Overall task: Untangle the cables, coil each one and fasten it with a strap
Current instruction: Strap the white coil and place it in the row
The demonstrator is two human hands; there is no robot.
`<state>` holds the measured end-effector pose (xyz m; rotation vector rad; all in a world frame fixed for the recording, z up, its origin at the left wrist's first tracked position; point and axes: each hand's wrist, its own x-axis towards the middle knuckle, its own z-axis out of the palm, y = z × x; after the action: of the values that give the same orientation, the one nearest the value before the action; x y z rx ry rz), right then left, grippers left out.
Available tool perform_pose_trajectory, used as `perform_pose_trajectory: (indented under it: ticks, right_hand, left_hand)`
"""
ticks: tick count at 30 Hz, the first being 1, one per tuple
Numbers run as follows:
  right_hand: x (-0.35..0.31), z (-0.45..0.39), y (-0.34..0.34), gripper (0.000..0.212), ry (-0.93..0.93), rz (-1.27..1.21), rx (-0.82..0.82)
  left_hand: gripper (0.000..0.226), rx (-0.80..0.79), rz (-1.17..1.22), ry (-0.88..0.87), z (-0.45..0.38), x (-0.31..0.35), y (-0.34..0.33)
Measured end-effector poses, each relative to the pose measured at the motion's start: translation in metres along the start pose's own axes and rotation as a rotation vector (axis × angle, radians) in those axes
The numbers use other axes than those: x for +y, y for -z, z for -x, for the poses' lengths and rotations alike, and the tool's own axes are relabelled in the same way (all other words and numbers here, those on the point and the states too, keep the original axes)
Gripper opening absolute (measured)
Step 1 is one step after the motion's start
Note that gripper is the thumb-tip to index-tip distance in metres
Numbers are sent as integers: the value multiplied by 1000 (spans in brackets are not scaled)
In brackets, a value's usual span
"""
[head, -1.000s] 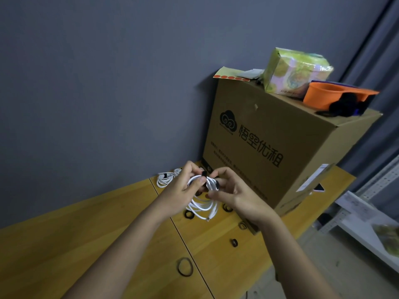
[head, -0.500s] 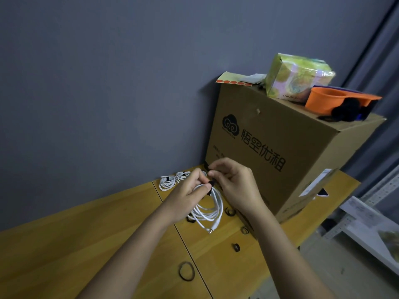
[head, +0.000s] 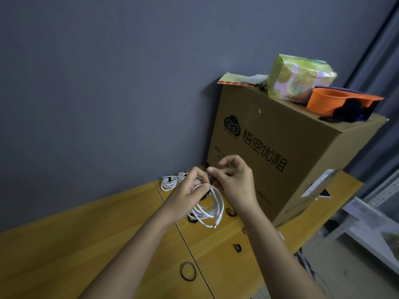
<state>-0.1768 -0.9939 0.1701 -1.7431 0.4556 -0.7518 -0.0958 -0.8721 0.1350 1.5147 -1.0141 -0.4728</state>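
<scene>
While one holds and one wraps: the two hands meet above the worktop's back edge, close to the box.
Left hand (head: 190, 190): fingers curled round the top of the cable coil (head: 208, 207), gripping it so the loops hang together and cannot spring apart.
Right hand (head: 234, 180): thumb and forefinger pinching the black strap (head: 210, 176) just beside the left thumb, likely drawing it round the bundle; the other fingers lift clear.
Cable coil: held off the worktop (head: 64, 244), its plug end dangling lowest.
Finished coils (head: 170, 182): white, already banded, set aside at the back edge against the wall.
Spare straps (head: 188, 274): black loops scattered toward the front edge, within reach.
Box (head: 280, 152): cardboard, at the right back corner.
</scene>
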Motion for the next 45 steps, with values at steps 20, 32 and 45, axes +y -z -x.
perform_pose_trajectory:
  ticks: [20,32,45]
  right_hand:
    - [12,28,-10,31,258,132,-30]
    - [13,37,-4,61,305,13,-42]
    - [28,25,-6,23,311,285,-137]
  left_hand:
    - [12,101,32,204,-5,-9,2]
    - [14,106,-34,105,-9,4,6]
    - [14,103,-70,-13,-6,7,11]
